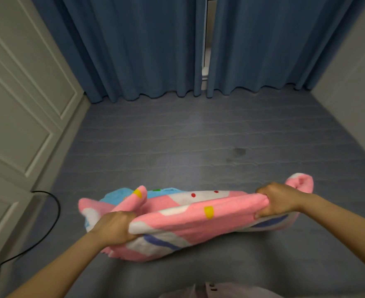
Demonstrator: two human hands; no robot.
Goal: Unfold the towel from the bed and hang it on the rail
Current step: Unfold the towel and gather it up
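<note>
A thick pink towel (183, 220) with white, blue and yellow patches is held in front of me, still folded in several layers, above a grey-blue floor (188, 143). My left hand (115, 229) grips its near left edge. My right hand (278, 201) clutches the right end, where a fold of pink cloth bulges out behind the fingers. Between the hands the towel stretches slightly taut. No bed and no rail are in view.
Blue curtains (145, 50) hang across the far side, with a narrow gap showing a window frame (207, 39). White panelled doors (16, 104) run along the left. A black cable (52, 211) curls on the floor at the left. A pale wall (353, 72) stands at the right.
</note>
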